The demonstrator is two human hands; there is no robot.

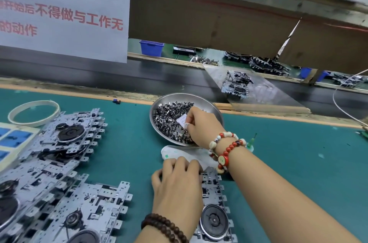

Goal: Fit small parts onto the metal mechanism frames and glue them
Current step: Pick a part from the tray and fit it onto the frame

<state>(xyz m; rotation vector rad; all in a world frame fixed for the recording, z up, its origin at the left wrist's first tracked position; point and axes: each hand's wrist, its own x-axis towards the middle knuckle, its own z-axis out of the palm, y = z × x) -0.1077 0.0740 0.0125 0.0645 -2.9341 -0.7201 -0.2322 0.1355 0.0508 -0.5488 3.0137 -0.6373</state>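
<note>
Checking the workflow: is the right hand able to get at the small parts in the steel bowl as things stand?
Probably yes: the right hand is already over the open steel bowl, fingertips down among the small parts; only a white paper slip lies by them.

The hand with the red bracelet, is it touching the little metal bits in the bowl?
Touching. The head view shows the right hand reaching into the bowl, fingertips down in the small parts.

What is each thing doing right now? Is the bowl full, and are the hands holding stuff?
Metal bowl: upright, holding a heap of small dark parts.
Right hand: reaching into the bowl, fingers curled among the parts.
Left hand: resting on a metal frame, fingers curled over its top.
Metal frame: lying flat on the mat.
Frame stacks: piled, untouched.
Tape ring: lying flat.
</note>
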